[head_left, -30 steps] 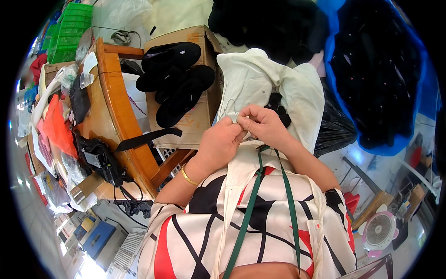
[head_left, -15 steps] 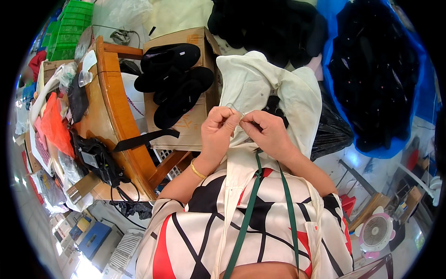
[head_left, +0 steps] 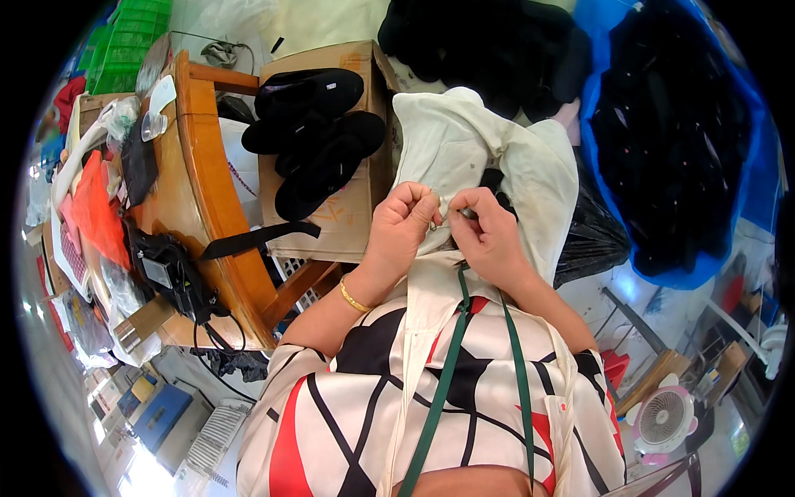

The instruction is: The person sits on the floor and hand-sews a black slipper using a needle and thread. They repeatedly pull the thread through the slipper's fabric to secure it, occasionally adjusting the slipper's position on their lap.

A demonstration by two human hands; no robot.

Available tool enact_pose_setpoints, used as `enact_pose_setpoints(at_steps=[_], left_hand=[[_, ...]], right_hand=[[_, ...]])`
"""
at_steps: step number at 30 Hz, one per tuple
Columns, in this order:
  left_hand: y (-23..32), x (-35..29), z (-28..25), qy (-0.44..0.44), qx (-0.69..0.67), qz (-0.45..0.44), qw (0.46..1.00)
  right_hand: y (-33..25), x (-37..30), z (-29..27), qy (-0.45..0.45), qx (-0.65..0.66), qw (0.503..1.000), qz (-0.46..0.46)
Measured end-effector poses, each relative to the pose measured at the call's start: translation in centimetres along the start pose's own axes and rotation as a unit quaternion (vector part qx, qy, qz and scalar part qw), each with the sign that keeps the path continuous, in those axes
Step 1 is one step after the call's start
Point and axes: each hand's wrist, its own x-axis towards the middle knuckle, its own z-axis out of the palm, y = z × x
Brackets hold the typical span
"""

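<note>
Over my lap, my left hand and my right hand face each other, thumbs and fingertips pinched close together. What they pinch is too small and thin to make out. A pale cream cloth apron spreads over my knees beneath them, with a small black item partly hidden behind my right hand. Two green straps hang down my front. Left of my hands, black slip-on shoes lie on a brown cardboard box.
A wooden chair stands on the left with a black pouch and strap. At the right is a blue bag filled with black items; a black heap lies ahead. A small fan sits lower right.
My hands have drawn slightly apart at the fingertips, with the left turned a little and the right shifted slightly right. Both remain pinched. The view has shifted slightly.
</note>
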Motion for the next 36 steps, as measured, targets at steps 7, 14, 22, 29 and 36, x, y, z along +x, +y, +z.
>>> enact_pose_setpoints(at_steps=[7,14,22,29,36], left_hand=[[0.2,0.4,-0.5,-0.006,-0.090,-0.021,0.996],[0.6,0.5,-0.2,-0.023,-0.163,-0.022,0.986],[0.1,0.8,-0.8,-0.074,-0.169,-0.070,0.980],[0.1,1.0,-0.4,-0.044,-0.165,-0.049,0.984],[0.1,0.9,0.0,-0.035,-0.178,-0.041,0.983]], right_hand=[[-0.9,0.8,-1.1,-0.030,-0.008,0.999,0.021],[-0.7,0.2,-1.0,-0.014,-0.046,0.999,-0.012],[0.2,0.4,-0.6,0.004,-0.034,0.999,-0.020],[1.5,0.4,-1.0,-0.061,0.203,0.964,0.161],[1.7,0.4,-0.3,-0.053,0.202,0.967,0.144]])
